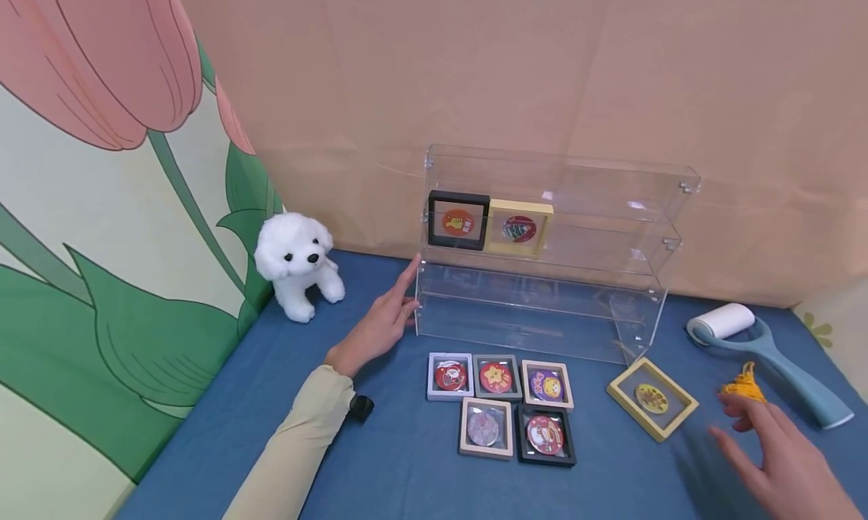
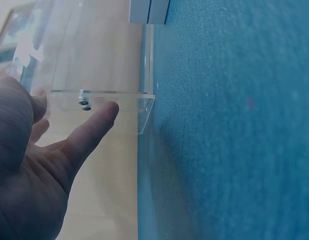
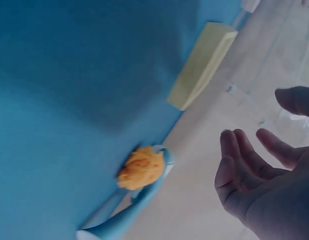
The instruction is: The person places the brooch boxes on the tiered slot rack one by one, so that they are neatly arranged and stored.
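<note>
A clear acrylic display rack [image 1: 522, 309] stands at the back of the blue cloth. My left hand [image 1: 380, 320] rests along its left side panel with extended fingers; in the left wrist view the fingertips are right at the rack's lower corner. Up on a tier sit a black frame [image 1: 458, 220] with an orange thumbs-up badge and a pale yellow frame [image 1: 502, 226] with a dark red badge. My right hand [image 1: 780, 448] hovers at the right with relaxed, slightly bent fingers, holding nothing. Left of it a yellow frame [image 1: 620, 390] with a sunflower-like badge lies turned at an angle.
Several small badge frames [image 1: 485, 427] lie in two rows before the rack. Orange yarn [image 1: 744, 388] and a blue-handled lint roller [image 1: 766, 347] lie at the right. A white plush dog [image 1: 295, 260] sits left, by a tulip-printed panel [image 1: 102, 226].
</note>
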The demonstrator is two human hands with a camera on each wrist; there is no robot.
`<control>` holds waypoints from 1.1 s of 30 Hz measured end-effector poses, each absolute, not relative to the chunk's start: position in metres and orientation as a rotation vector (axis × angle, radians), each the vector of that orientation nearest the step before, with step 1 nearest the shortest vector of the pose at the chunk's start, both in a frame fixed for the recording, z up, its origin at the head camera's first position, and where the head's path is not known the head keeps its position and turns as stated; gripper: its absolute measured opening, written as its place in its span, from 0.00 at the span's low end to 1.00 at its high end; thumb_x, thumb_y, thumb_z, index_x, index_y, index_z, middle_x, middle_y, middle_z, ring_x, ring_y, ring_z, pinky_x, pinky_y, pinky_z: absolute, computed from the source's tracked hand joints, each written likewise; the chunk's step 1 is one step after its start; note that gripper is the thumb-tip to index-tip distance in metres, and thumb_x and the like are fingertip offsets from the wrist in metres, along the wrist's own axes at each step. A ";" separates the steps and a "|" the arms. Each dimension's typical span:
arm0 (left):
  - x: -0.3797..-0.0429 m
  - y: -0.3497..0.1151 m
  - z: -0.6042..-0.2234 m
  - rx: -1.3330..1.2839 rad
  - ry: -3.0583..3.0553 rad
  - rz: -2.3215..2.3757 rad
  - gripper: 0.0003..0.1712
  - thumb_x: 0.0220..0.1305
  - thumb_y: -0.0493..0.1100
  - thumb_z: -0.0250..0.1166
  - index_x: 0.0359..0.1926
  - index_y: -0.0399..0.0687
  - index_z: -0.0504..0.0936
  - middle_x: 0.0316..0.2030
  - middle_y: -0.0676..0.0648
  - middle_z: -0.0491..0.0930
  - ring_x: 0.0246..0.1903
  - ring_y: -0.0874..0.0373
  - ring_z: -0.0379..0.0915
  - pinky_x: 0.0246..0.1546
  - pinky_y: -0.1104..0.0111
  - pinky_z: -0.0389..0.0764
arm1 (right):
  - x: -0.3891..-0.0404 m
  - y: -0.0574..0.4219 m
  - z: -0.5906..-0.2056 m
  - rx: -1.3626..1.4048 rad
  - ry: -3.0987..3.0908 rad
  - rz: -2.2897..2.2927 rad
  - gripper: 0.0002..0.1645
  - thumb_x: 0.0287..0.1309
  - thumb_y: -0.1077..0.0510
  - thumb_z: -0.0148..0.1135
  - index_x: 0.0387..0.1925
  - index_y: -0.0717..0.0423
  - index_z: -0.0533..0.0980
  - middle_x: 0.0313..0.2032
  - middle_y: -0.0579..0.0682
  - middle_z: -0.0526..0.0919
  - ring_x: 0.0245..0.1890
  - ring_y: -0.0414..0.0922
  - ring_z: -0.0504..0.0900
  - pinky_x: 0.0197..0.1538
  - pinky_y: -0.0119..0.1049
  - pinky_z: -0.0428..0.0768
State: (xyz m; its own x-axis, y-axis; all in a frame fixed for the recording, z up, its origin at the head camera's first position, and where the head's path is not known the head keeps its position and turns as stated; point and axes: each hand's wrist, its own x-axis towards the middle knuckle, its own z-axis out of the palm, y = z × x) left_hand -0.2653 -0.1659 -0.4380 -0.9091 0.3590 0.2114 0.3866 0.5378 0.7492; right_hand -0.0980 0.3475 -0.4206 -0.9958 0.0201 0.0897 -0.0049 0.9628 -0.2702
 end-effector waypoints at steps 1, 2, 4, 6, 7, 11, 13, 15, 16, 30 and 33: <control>-0.266 -0.166 -0.439 -0.666 -2.724 -1.339 0.52 0.78 0.37 0.54 0.76 0.89 0.31 0.79 0.48 0.47 0.59 0.45 0.76 0.49 0.59 0.85 | -0.097 0.350 -0.423 -0.030 -3.052 0.422 0.35 0.63 0.50 0.70 0.55 0.75 0.67 0.43 0.70 0.74 0.38 0.60 0.76 0.33 0.57 0.83; -0.266 -0.166 -0.439 -0.668 -2.721 -1.337 0.52 0.78 0.37 0.54 0.76 0.89 0.31 0.79 0.48 0.47 0.59 0.45 0.76 0.49 0.59 0.85 | -0.097 0.353 -0.426 -0.045 -3.082 0.425 0.37 0.64 0.47 0.69 0.55 0.76 0.67 0.44 0.72 0.73 0.38 0.61 0.75 0.33 0.58 0.83; -0.266 -0.166 -0.440 -0.671 -2.716 -1.332 0.52 0.77 0.37 0.54 0.77 0.89 0.31 0.79 0.48 0.47 0.59 0.45 0.76 0.48 0.59 0.85 | -0.095 0.358 -0.432 -0.065 -3.124 0.416 0.41 0.63 0.43 0.69 0.54 0.77 0.66 0.45 0.74 0.71 0.39 0.62 0.75 0.36 0.61 0.81; -0.266 -0.166 -0.440 -0.670 -2.714 -1.333 0.52 0.77 0.37 0.54 0.76 0.90 0.31 0.79 0.48 0.48 0.59 0.45 0.76 0.48 0.59 0.85 | -0.094 0.361 -0.437 -0.087 -3.157 0.404 0.47 0.63 0.38 0.67 0.55 0.79 0.65 0.45 0.76 0.69 0.39 0.64 0.74 0.39 0.65 0.79; -0.266 -0.166 -0.439 -0.666 -2.716 -1.334 0.53 0.77 0.37 0.54 0.76 0.90 0.31 0.79 0.48 0.48 0.59 0.45 0.76 0.48 0.59 0.85 | -0.093 0.363 -0.440 -0.100 -3.171 0.396 0.50 0.62 0.36 0.67 0.56 0.80 0.64 0.46 0.77 0.68 0.40 0.65 0.73 0.40 0.66 0.78; -0.265 -0.165 -0.438 -0.658 -2.719 -1.334 0.53 0.77 0.36 0.55 0.76 0.90 0.31 0.79 0.48 0.48 0.59 0.44 0.76 0.48 0.58 0.85 | -0.093 0.369 -0.451 -0.145 -3.213 0.401 0.57 0.60 0.30 0.65 0.57 0.82 0.63 0.48 0.80 0.65 0.42 0.68 0.71 0.43 0.69 0.75; -0.266 -0.165 -0.438 -0.663 -2.717 -1.332 0.52 0.77 0.37 0.54 0.77 0.89 0.31 0.79 0.48 0.48 0.59 0.44 0.76 0.48 0.59 0.85 | -0.093 0.371 -0.456 -0.175 -3.245 0.418 0.59 0.60 0.29 0.64 0.57 0.83 0.62 0.49 0.81 0.64 0.43 0.69 0.70 0.45 0.70 0.75; -0.266 -0.165 -0.439 -0.676 -2.712 -1.337 0.52 0.77 0.37 0.54 0.77 0.88 0.32 0.79 0.48 0.47 0.59 0.44 0.76 0.48 0.59 0.85 | -0.093 0.373 -0.460 -0.202 -3.274 0.429 0.60 0.59 0.28 0.64 0.57 0.83 0.61 0.49 0.81 0.63 0.43 0.70 0.70 0.46 0.71 0.75; -0.266 -0.165 -0.439 -0.681 -2.712 -1.339 0.52 0.77 0.37 0.54 0.77 0.88 0.32 0.79 0.48 0.47 0.59 0.45 0.76 0.48 0.60 0.85 | -0.094 0.373 -0.461 -0.217 -3.289 0.434 0.61 0.59 0.27 0.63 0.57 0.84 0.61 0.49 0.82 0.63 0.43 0.70 0.70 0.46 0.71 0.75; -0.266 -0.167 -0.439 -0.674 -2.709 -1.325 0.52 0.77 0.37 0.54 0.77 0.89 0.32 0.79 0.48 0.47 0.58 0.45 0.77 0.48 0.60 0.85 | -0.109 0.370 -0.463 -0.155 -3.326 0.453 0.65 0.55 0.23 0.63 0.57 0.84 0.61 0.48 0.80 0.67 0.44 0.69 0.70 0.48 0.73 0.73; -0.266 -0.166 -0.439 -0.677 -2.711 -1.328 0.52 0.77 0.36 0.54 0.77 0.88 0.32 0.79 0.48 0.47 0.58 0.45 0.76 0.48 0.60 0.85 | -0.113 0.367 -0.463 -0.151 -3.341 0.464 0.66 0.53 0.22 0.63 0.57 0.84 0.62 0.48 0.79 0.67 0.44 0.68 0.70 0.47 0.72 0.74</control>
